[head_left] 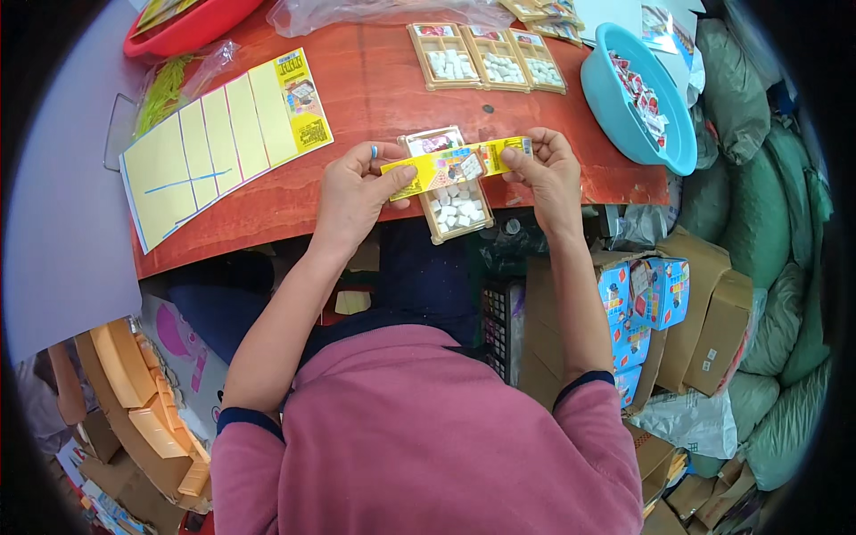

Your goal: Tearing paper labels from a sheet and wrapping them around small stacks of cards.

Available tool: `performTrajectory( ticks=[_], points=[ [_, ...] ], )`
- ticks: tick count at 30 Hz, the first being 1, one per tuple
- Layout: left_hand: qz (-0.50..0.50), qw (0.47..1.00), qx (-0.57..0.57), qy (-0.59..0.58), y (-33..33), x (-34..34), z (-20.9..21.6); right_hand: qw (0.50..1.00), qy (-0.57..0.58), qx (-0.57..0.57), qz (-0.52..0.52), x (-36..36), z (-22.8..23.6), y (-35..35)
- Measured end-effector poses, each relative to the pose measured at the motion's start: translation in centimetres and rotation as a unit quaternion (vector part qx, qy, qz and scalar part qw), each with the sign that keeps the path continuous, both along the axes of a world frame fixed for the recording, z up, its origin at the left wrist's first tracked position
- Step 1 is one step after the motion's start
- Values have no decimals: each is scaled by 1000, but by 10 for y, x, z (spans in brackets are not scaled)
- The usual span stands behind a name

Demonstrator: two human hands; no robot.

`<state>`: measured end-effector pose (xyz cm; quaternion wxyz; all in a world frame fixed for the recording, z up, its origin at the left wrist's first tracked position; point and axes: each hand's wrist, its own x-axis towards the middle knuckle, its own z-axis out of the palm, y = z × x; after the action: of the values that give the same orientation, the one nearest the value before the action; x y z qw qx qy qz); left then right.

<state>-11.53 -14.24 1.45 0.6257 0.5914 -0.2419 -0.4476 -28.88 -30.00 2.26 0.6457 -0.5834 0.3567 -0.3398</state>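
Note:
Stretched between both hands is a narrow yellow printed strip (465,168), likely a label, with a colourful picture along it. My left hand (349,194) pinches its left end between thumb and fingers; a blue band circles one finger. The strip's right end is pinched by my right hand (551,183). Beneath the strip, at the table's near edge, lies a tan divided tray (488,223) holding white block-like pieces (459,207) in its near part and a small packet in its far part. The strip hides the tray's middle; whether it touches the tray I cannot tell.
A large pale-yellow sheet (198,147) with printed strips at one end lies left on the red table (366,89). Three similar trays (486,67) stand at the back. A blue basin (597,85) of small packets is right; a red basin (218,20) is far left. Blue boxes (664,290) fill a carton below.

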Motion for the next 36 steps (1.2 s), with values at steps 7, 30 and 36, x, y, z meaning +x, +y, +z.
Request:
performTrajectory(
  ticks=[7, 30, 36],
  points=[
    [-14, 996, 44, -76, -3, 0, -17, 990, 124, -62, 9, 1, -10, -3],
    [146, 978, 85, -122, 99, 3, -25, 895, 266, -348, 90, 60, -26, 76],
    [271, 961, 22, 50, 136, -6, -46, 895, 262, -329, 145, 78, -25, 98]
  ],
)
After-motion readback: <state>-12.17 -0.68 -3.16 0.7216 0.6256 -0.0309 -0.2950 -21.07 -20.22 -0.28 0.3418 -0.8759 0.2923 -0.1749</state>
